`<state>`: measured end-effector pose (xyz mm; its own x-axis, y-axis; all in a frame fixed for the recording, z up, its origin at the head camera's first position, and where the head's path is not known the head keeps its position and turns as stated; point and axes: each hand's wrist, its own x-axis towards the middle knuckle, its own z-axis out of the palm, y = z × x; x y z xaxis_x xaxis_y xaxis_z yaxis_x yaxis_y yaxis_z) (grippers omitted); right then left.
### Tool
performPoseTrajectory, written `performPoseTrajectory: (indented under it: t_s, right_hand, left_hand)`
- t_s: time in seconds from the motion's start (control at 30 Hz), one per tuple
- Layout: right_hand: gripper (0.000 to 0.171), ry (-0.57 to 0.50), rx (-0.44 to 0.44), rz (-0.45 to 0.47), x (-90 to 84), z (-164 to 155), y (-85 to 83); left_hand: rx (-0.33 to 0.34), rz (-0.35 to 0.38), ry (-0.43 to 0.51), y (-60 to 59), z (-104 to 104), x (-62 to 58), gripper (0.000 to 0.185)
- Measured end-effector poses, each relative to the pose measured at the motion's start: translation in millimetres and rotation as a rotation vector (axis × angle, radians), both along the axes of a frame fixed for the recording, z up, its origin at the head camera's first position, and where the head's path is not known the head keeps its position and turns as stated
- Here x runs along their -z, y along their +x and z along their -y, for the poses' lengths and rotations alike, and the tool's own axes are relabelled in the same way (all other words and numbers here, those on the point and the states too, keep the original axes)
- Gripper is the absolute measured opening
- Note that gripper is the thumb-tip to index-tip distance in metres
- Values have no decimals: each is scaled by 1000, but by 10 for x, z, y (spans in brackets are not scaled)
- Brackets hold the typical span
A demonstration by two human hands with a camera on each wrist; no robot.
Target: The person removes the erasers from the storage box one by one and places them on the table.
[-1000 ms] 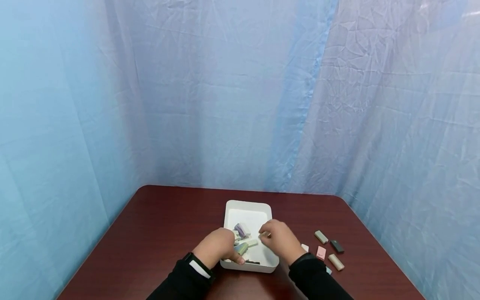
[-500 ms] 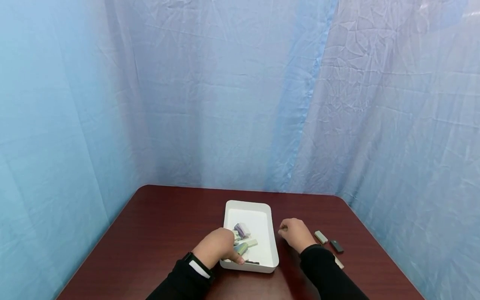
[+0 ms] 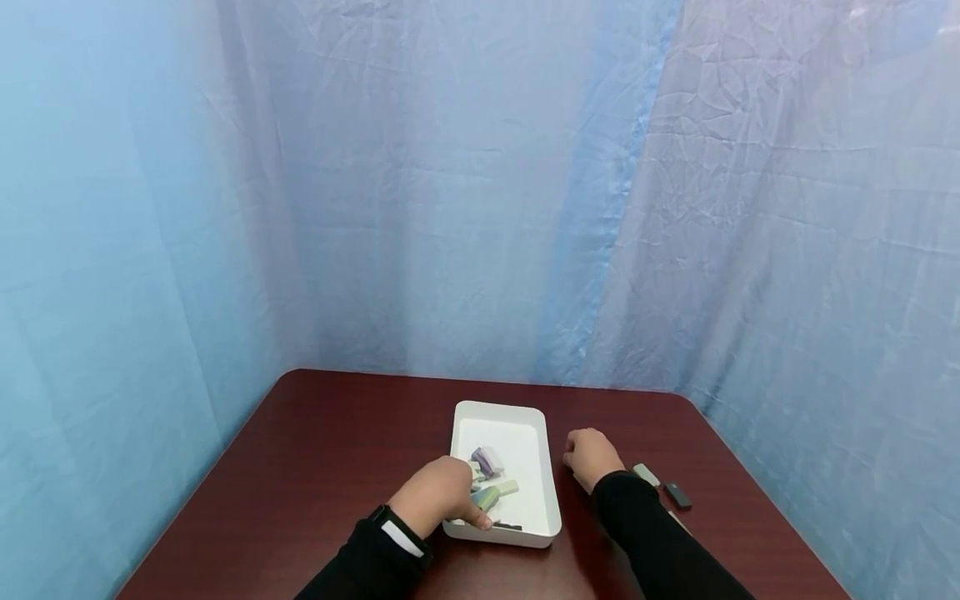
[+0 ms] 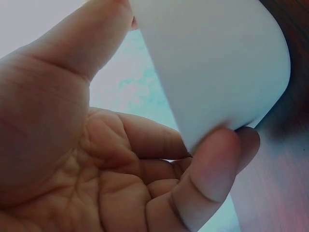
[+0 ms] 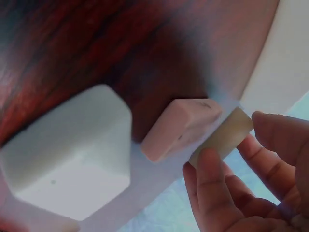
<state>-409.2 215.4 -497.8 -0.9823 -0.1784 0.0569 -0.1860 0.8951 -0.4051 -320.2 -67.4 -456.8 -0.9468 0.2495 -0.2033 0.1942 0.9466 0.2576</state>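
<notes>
My left hand [image 3: 437,496] grips the near left side of a white tray [image 3: 501,429]; up close, the fingers [image 4: 212,164] curl against the tray's outer wall [image 4: 217,63]. Inside the tray lie several small erasers, among them a purple and white one [image 3: 487,462], a green one [image 3: 486,498] and a thin black piece [image 3: 508,526]. To the right of the tray, my right hand [image 3: 590,457] is low over the table. It pinches a beige eraser [image 5: 224,135] between thumb and fingers. A pink eraser [image 5: 181,125] lies right beside that, and a larger-looking white eraser [image 5: 72,154] farther along.
On the dark red table [image 3: 360,433], a pale eraser [image 3: 646,474] and a dark grey one [image 3: 678,496] lie past my right wrist. My right sleeve [image 3: 652,533] covers other pieces there. Blue curtains [image 3: 480,208] hang behind and at both sides.
My right hand has moved from over the tray to the table on its right, and its sleeve now hides several erasers. My left hand has kept its grip on the tray.
</notes>
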Motion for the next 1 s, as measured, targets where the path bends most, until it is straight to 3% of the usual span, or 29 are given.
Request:
performPoseTrajectory:
  t_s: [0.23,0.57,0.7,0.87,1.0]
  right_hand:
    - [6,89,-31,-21,71,13,-37]
    - [13,93,-50,-55,122,24,-2]
    - [5,117,-36,-58,116,61,41]
    - [39,111,-27,-120,46,166,92]
    - [41,80,-52,-172,-84,317,180]
  left_hand:
    - [15,20,21,5,1,20,54]
    - [15,9,40,4,18,30,52]
    - [18,-9,34,19,16,62,53]
    - [12,-26,32,16,11,61,55]
    - [5,-38,34,13,9,41,55]
